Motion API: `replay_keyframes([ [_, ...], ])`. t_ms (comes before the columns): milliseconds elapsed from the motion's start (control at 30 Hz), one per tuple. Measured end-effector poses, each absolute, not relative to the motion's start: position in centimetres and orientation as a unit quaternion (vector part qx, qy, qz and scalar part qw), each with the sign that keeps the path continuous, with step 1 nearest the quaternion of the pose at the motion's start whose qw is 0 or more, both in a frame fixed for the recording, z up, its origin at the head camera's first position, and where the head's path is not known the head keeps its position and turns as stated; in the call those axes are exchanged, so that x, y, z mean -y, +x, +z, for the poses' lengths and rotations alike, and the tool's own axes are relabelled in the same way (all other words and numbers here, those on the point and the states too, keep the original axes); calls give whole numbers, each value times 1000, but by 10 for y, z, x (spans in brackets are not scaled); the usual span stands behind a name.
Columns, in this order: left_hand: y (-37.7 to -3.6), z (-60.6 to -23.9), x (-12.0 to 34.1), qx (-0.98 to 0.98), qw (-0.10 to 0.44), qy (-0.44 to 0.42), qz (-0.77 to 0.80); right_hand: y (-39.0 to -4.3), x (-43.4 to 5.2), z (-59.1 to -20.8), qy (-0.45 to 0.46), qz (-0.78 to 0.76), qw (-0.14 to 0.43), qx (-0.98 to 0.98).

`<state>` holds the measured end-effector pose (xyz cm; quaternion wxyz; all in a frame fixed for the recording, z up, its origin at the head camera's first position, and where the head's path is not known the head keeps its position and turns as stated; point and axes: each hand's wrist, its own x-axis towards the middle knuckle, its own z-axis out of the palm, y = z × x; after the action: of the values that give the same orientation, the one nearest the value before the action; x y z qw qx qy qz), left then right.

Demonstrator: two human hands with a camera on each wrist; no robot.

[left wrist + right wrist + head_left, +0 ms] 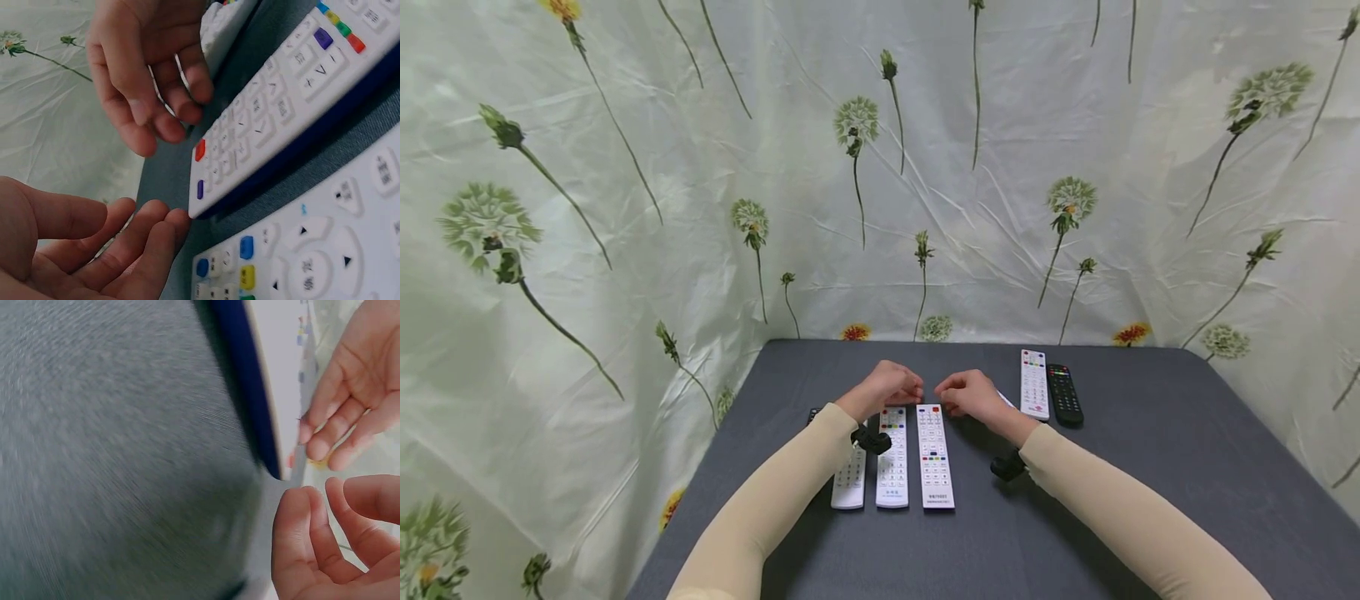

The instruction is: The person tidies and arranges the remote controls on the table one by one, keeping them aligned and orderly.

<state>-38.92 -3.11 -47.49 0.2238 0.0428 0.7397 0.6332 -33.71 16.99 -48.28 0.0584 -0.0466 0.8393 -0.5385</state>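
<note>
My left hand [889, 388] hovers just beyond the far end of a white remote control [935, 467] with a dark blue underside. Its fingers are loosely bent with nothing between them; in the left wrist view one fingertip [180, 217] is by the remote's corner, and I cannot tell whether they touch. Facing it across a small gap is my right hand [973, 397], fingers relaxed and holding nothing. A second white remote [892, 467] lies parallel on the left, and a third white remote [848, 485] beside that is partly covered by the left forearm.
At the right, a white remote [1033, 383] lies beside a black remote [1064, 395]. Another white object [1007, 401] is mostly hidden behind the right hand. A black item [813, 413] peeks out behind the left sleeve. A flowered curtain [805, 167] hangs behind the dark grey table [985, 542].
</note>
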Motion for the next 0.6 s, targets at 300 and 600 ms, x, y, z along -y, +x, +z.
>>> replay_keyframes([
  [300,-387,-469,18,-729,206,94,645,-324,-193,-455,-72,-523,62,-847],
  [600,-386,-470,-6,-721,201,116,653,-307,-224,-447,-74,-489,51,-868],
])
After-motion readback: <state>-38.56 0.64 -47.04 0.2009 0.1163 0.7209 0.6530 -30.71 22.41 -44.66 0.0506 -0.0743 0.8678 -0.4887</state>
